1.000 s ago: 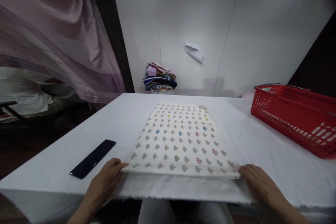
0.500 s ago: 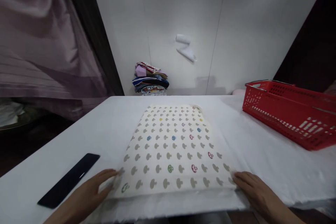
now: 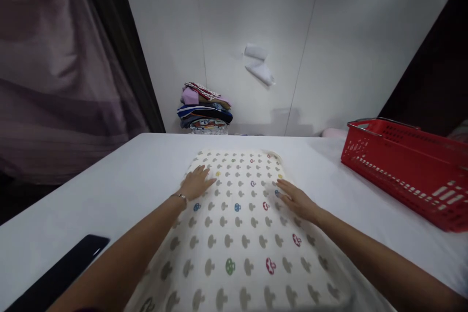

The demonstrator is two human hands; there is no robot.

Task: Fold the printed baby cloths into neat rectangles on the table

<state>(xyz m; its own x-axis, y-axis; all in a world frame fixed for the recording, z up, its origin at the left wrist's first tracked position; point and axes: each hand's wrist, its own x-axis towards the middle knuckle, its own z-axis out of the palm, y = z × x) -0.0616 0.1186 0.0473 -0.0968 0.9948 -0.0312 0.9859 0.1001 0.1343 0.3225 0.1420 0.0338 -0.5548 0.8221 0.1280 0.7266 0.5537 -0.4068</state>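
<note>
A cream cloth (image 3: 237, 234) printed with grey and coloured mushrooms lies spread, apparently folded into a rectangle, along the middle of the white table. My left hand (image 3: 196, 184) rests flat on its left side toward the far end, fingers spread, a thin bracelet at the wrist. On the opposite edge, my right hand (image 3: 297, 200) lies with its fingers stretched out over the print. Neither hand grips the fabric. The cloth's near edge runs toward the bottom of the view.
A long black flat object (image 3: 62, 273) lies at the left, partly behind my left forearm. The red plastic basket (image 3: 405, 170) stands at the right on the white table (image 3: 120, 170). Folded clothes (image 3: 205, 109) are stacked beyond the far edge, against the wall.
Both hands have moved from the cloth's near corners forward to its far half, now lying on its surface. The view has shifted, bringing the near end of the cloth closer.
</note>
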